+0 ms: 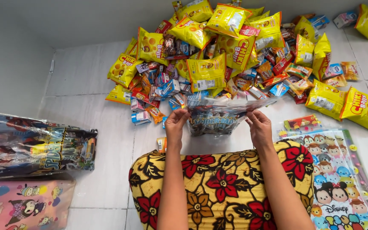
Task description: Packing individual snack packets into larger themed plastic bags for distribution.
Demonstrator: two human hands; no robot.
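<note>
White tile floor [103,140]; L hand [176,123] & R hand [258,125] grip printed bag [214,117]

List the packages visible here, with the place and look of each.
Clear printed bag: centre, dark picture, held open by left hand and right hand.
Yellow snack bags: heaped behind, with small boxes.
Flat cartoon bags: right, pale.
Dark and pink bags: left.

The white tiled floor [99,170] carries a big heap of yellow snack bags [235,51] and small boxes. Flat printed plastic bags [30,145] lie at both sides.
</note>
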